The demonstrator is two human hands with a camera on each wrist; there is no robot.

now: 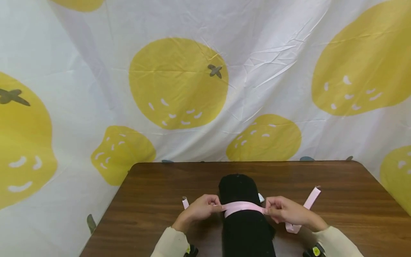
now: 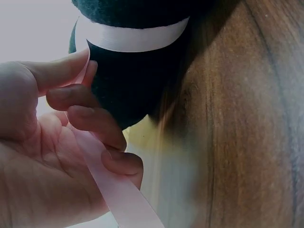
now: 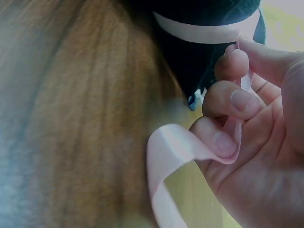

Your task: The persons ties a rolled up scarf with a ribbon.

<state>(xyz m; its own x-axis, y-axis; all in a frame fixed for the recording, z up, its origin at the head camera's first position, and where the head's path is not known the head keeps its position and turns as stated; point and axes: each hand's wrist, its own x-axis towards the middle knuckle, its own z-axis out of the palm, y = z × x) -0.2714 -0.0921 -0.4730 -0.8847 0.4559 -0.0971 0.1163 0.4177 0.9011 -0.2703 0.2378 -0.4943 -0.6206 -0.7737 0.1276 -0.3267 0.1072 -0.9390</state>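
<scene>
A pink ribbon (image 1: 242, 206) runs across the top of a black rolled cloth (image 1: 239, 187) that lies lengthwise on the table. My left hand (image 1: 203, 207) pinches the ribbon between thumb and forefinger at the roll's left side; in the left wrist view its tail (image 2: 121, 194) passes through the curled fingers and hangs below the palm. On the other side my right hand (image 1: 287, 210) pinches the ribbon close to the roll. The right tail (image 3: 168, 147) loops out from under the curled fingers in the right wrist view. Both wrist views show the band going around the roll's side.
The brown wooden table (image 1: 346, 192) reaches back to a white curtain (image 1: 257, 89) printed with yellow fruit. A small white piece (image 1: 261, 197) shows at the roll's right edge. The ribbon's cut right end (image 1: 313, 196) sticks up behind the right wrist.
</scene>
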